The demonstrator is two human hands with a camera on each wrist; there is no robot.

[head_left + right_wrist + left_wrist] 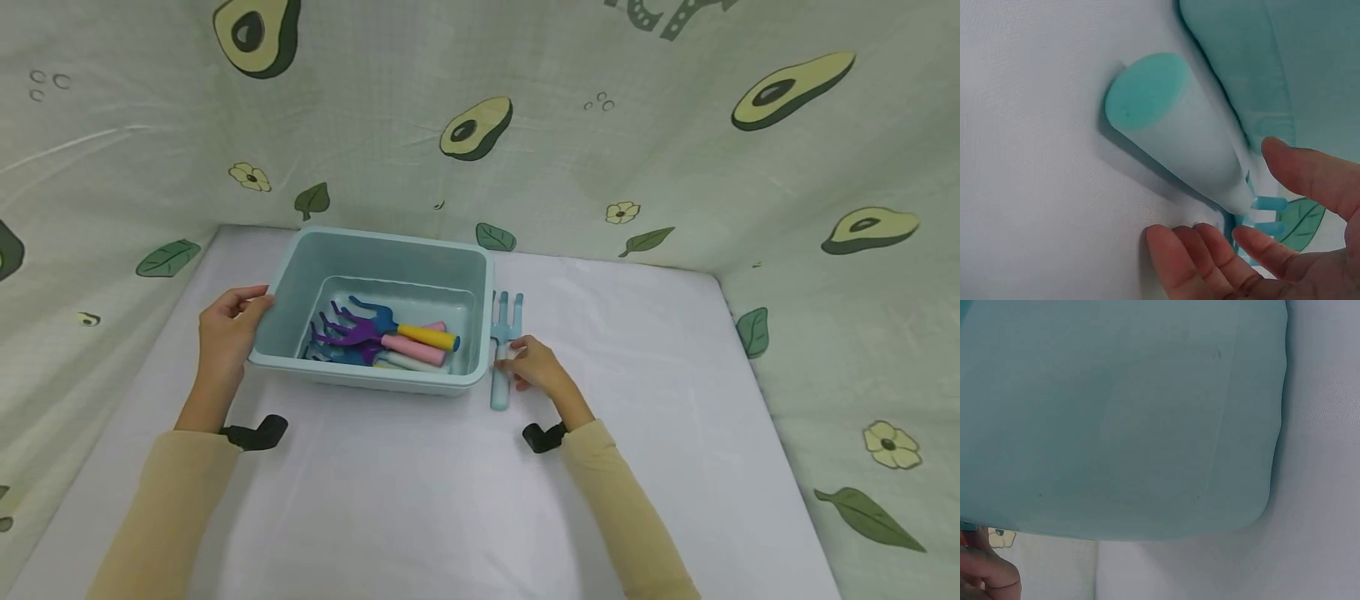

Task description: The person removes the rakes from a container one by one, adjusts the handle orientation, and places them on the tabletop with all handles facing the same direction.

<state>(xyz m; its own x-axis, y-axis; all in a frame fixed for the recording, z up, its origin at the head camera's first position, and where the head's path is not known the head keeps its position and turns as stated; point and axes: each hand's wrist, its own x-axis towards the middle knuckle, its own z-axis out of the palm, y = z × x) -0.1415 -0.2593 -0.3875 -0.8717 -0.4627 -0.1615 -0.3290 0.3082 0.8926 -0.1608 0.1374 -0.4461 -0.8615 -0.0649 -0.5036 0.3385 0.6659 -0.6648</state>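
Observation:
A pale teal plastic bin (367, 380) stands on the table, and its outer wall (1129, 425) fills most of the left wrist view. My left hand (228, 333) pinches the bin's left rim between thumb and fingers. Just right of the bin lies a light blue garden hand fork (500, 390), tines toward the back wall. Over its handle is my right hand (542, 367). In the right wrist view the thumb and fingers spread to either side of the pale handle (1179, 137), with a gap between them and it.
Inside the bin, several small garden tools lie piled, among them a blue rake with a yellow handle (427, 337) and a purple one with a pink handle (412, 348). A white cloth (390, 500) covers the table. Avocado-print curtain (562, 183) surrounds the back and sides.

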